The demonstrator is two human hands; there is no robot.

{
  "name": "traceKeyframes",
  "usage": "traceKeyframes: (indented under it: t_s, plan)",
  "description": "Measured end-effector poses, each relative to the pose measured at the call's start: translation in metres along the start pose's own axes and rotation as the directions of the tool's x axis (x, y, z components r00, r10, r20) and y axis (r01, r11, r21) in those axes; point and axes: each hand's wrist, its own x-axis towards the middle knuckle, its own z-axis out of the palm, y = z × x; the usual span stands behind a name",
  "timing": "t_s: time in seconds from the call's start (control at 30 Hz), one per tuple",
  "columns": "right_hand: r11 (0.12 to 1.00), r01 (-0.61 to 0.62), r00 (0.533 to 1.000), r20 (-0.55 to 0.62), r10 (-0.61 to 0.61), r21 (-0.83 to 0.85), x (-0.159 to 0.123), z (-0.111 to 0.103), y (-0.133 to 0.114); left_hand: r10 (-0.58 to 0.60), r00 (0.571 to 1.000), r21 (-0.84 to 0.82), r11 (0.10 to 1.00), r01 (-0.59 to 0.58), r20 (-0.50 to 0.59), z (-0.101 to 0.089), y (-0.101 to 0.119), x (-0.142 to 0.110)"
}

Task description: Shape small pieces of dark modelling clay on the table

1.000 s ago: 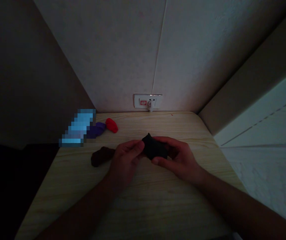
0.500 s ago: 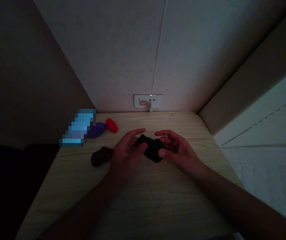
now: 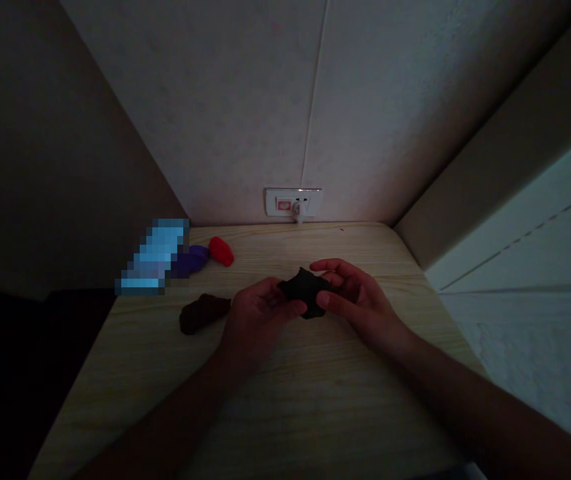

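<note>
Between my two hands, above the table, is a black lump of modelling clay (image 3: 307, 293), flattened and uneven with a pointed upper edge. My left hand (image 3: 260, 317) grips its left side, with the thumb across the front and the fingers curled behind. On its right side my right hand (image 3: 358, 300) pinches it, thumb in front, index finger arched above it. Left of my left hand a dark brown lump of clay (image 3: 202, 313) lies on the table. Farther back are a purple lump (image 3: 194, 259) and a small red lump (image 3: 221, 251), side by side.
A bright, pixelated rectangle (image 3: 155, 253) sits at the table's back left corner. The pale wooden table (image 3: 285, 413) meets a wall holding a socket plate (image 3: 294, 202) with a plug in it. A white panelled surface (image 3: 525, 233) stands to the right.
My left fingers have come down and closed in on the black clay. The clay has changed in outline, now showing a point at its top. My right hand stays nearly in place.
</note>
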Motion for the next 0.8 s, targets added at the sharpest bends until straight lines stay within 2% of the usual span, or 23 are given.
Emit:
traceKeyframes:
  t_s: [0.1, 0.17, 0.33, 0.47, 0.6, 0.7, 0.8]
  plan:
    - [0.998, -0.057, 0.995, 0.079, 0.057, 0.008, 0.000, -0.001, -0.001, -0.010, 0.999, 0.008, 1.000, 0.009, 0.039, -0.001, 0.005, -0.001]
    - [0.996, -0.072, 0.994, 0.092, 0.067, 0.049, 0.000, -0.002, -0.001, -0.008, 0.997, -0.016, 1.000, 0.009, 0.072, -0.003, 0.005, -0.002]
    - [0.975, -0.143, 0.990, 0.029, 0.140, 0.167, -0.001, -0.001, -0.003, -0.043, 0.994, -0.167, 0.984, 0.058, 0.096, -0.004, -0.002, -0.001]
    - [0.973, -0.134, 0.991, -0.002, 0.137, 0.189, 0.001, 0.000, 0.000, -0.064, 0.993, -0.287, 0.954, 0.089, 0.096, 0.000, -0.005, 0.001]
    - [0.993, -0.069, 0.997, -0.019, 0.070, 0.092, 0.003, -0.002, 0.005, -0.038, 0.996, -0.276, 0.959, 0.058, 0.076, -0.001, -0.007, 0.002]
    - [1.000, -0.022, 0.998, -0.053, 0.021, -0.022, 0.003, -0.004, 0.007, -0.029, 0.999, -0.185, 0.982, 0.035, 0.035, -0.002, -0.008, 0.001]
    - [0.998, -0.040, 0.997, -0.063, 0.037, -0.043, 0.001, -0.004, 0.006, -0.020, 1.000, -0.148, 0.989, 0.018, -0.016, -0.001, -0.007, 0.000]
